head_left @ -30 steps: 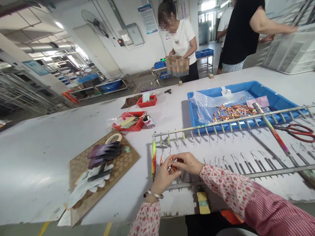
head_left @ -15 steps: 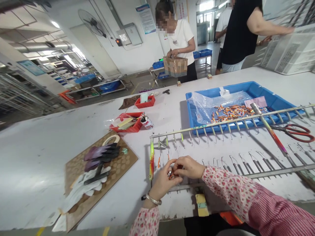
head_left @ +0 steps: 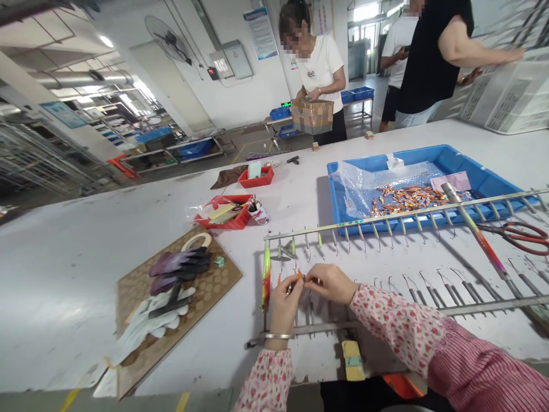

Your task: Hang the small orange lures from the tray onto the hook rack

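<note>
**Q:** Hand state?

**A:** The left hand (head_left: 285,309) and right hand (head_left: 330,284) each pinch, thumb pressed to fingertips, on a small orange-and-silver piece (head_left: 295,281) between them.

**Q:** Piece position and axis?

**A:** It lies at 3 o'clock from the left hand and 9 o'clock from the right, about equally near both. Its long axis appears roughly level; fingers partly hide it. The left arm (head_left: 268,372) enters from 6 o'clock, the right arm (head_left: 398,320) from 4 o'clock.

**Q:** Surroundings?

**A:** Directly beneath is a steel hook rack (head_left: 321,328). A striped fishing lure (head_left: 266,280) stands at 10 o'clock; a blue plastic tray (head_left: 407,150) lies at 12 o'clock.
</note>
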`<state>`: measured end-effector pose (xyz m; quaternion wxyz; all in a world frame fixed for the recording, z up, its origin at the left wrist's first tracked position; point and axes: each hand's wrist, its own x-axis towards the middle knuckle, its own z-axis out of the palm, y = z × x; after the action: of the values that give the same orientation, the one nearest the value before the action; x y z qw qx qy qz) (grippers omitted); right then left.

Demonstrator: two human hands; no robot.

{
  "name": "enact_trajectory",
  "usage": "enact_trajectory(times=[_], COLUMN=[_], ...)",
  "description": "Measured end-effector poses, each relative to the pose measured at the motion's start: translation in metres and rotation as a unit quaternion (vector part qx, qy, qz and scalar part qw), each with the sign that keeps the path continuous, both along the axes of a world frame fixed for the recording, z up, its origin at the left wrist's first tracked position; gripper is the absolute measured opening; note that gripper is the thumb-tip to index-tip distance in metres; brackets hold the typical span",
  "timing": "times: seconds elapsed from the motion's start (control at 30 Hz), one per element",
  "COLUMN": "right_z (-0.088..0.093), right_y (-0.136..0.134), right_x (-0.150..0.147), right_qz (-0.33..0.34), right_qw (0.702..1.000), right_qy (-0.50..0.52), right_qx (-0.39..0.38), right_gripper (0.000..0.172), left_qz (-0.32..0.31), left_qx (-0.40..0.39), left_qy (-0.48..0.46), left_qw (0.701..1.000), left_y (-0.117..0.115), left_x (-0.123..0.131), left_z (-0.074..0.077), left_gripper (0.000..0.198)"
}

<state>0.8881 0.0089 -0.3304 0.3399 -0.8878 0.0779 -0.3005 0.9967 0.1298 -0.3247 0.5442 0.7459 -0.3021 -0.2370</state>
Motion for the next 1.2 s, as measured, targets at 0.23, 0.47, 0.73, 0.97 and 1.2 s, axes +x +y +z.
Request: enact_trajectory(times=[0.23, 0.47, 0.73, 0.97, 1.2], right_z=[0.013, 0.002, -0.005, 0.013, 0.002], right_y=[-0.043, -0.05, -0.056, -0.041, 0.021], right_x=[0.048, 0.058, 0.057, 0.032, -0.001], right_qz=[-0.096, -0.035, 0.006, -0.066, 0.087], right_qw=[0.986, 0.887, 0.849, 0.944, 0.909], right_qy=[0.11, 0.073, 0.025, 0.042, 0.307], right_qx=[0.074, 0.454, 0.528, 0.321, 0.269], right_gripper=[0.026, 0.01, 0.01, 0.02, 0.014], left_qz=[-0.053, -0.08, -0.108, -0.183, -0.242], left_qx=[0.102, 0.133, 0.09, 0.114, 0.149], left_qy=[-0.223, -0.274, -0.257, -0.331, -0.345], left_qw=[0.968, 0.949, 0.956, 0.919, 0.895], left_y=[-0.012, -0.023, -0.028, -0.028, -0.027], left_x=[0.023, 0.024, 0.018, 0.03, 0.041], left_z=[-0.001, -0.002, 0.005, 0.004, 0.013], left_gripper=[0.028, 0.029, 0.023, 0.024, 0.021])
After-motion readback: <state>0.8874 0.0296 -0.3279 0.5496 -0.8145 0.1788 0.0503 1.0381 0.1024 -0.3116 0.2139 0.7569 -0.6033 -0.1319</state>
